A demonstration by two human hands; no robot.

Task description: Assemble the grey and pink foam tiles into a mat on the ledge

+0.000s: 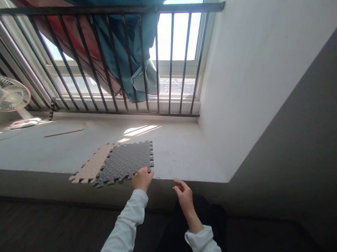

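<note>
A dark grey foam puzzle mat (125, 162) lies on a wide white window ledge (181, 155), overlapping a beige foam mat (93, 165) to its left. My left hand (142, 179) grips the grey mat's near right corner at the ledge's front edge, fingers curled over it. My right hand (183, 194) hovers just below the ledge edge to the right, holding nothing, fingers loosely curled and apart. Both arms wear white sleeves.
A black metal railing (120, 61) fences the window, with blue and red cloth (130, 49) hanging behind it. A small fan (5, 95) stands at far left on the ledge, a thin stick (63, 133) near it. A white wall (267, 79) rises on the right.
</note>
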